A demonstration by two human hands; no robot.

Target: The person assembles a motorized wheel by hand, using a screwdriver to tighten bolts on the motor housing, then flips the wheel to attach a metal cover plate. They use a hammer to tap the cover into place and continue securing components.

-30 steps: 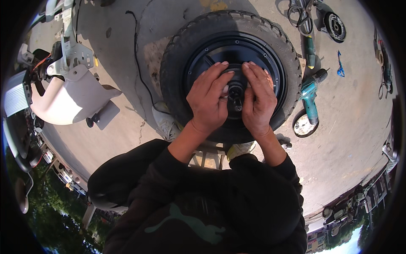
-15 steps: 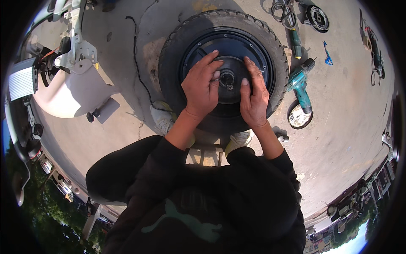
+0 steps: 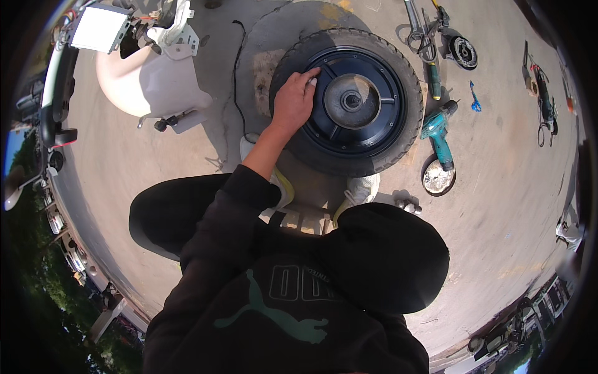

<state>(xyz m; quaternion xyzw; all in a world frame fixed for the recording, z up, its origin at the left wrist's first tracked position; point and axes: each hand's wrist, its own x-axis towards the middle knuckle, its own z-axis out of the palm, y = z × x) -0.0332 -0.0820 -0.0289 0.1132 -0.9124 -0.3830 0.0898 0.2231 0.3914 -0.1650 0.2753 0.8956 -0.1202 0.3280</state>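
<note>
A wheel with a black knobby tyre (image 3: 398,146) lies flat on the ground between my feet. Inside the tyre is a dark blue-black hub motor (image 3: 367,137), bolted around its edge. A round metal recess (image 3: 334,113) surrounds the short axle (image 3: 352,100) at its middle. My left hand (image 3: 294,103) rests over the wheel's left side, fingers bent and thumb close to the index finger at the hub's edge. Whatever lies between those fingers, if anything, is hidden. My right hand is out of sight.
Right of the wheel lie a teal cordless drill (image 3: 438,137), a round dish (image 3: 438,177) with whitish contents, pliers (image 3: 428,47) and a round black-and-silver part (image 3: 463,52). Farther right is a corded power tool (image 3: 546,103). A pale vehicle body panel (image 3: 146,87) stands left, near a black cable (image 3: 237,81).
My right hand has left the hub and gone out of view. My left hand has moved from near the axle to the hub's left edge. The view has shifted.
</note>
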